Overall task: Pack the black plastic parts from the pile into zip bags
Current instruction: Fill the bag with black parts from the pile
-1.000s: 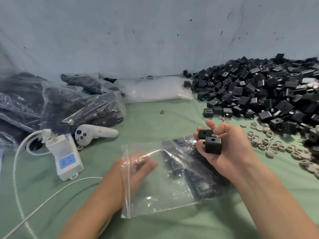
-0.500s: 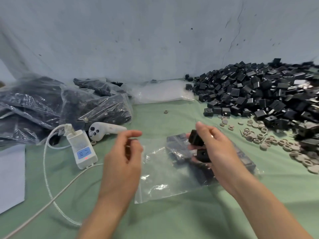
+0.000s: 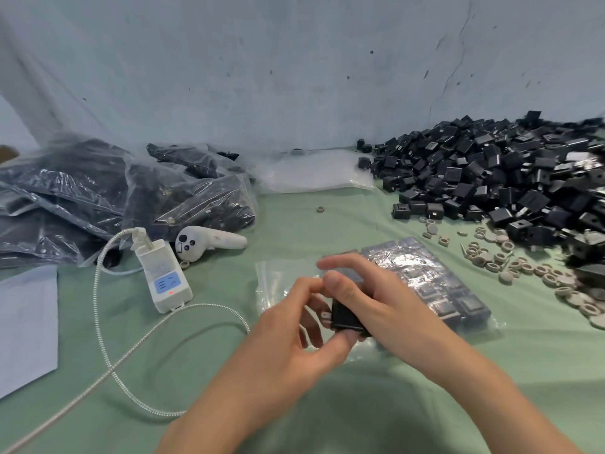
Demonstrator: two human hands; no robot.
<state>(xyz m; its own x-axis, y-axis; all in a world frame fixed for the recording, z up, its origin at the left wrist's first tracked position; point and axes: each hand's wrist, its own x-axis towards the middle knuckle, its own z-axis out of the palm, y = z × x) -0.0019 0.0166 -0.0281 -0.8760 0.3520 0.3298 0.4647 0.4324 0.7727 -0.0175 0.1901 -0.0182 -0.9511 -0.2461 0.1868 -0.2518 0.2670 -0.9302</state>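
Since the earlier frames, the left hand [image 3: 288, 335] had let go of the bag's edge and crossed to the right to meet the right hand [image 3: 386, 309], and the zip bag [image 3: 435, 283] had settled flat on the green table [image 3: 327, 404].

Nearest, both hands were joined over the bag's left, open-looking end. The right hand gripped a black part [image 3: 347, 317] between thumb and curled fingers, its forefinger stretched out above. The left hand pinched the same part, thumb beneath it and fingers curled against its left side. The bag lay under and just beyond the hands; its far right end held black parts packed in rows, while its left end was see-through.

To the left, a braided cable [image 3: 101, 322] looped across the table to a white adapter [image 3: 165, 283] with a blue label, and a pale paper sheet [image 3: 26, 322] lay at the left edge. Just beyond the adapter rested a white controller [image 3: 203, 244].

On the right, beige rings [image 3: 491, 257] were scattered between the bag and the pile [image 3: 491, 178] of black parts, which filled the far right corner. One lone ring [image 3: 320, 209] sat apart near the middle.

Far left, filled bags [image 3: 147, 198] of dark parts were heaped together, and a stack of clear empty bags [image 3: 314, 172] lay between them and the pile, against the blue-grey wall [image 3: 262, 77].
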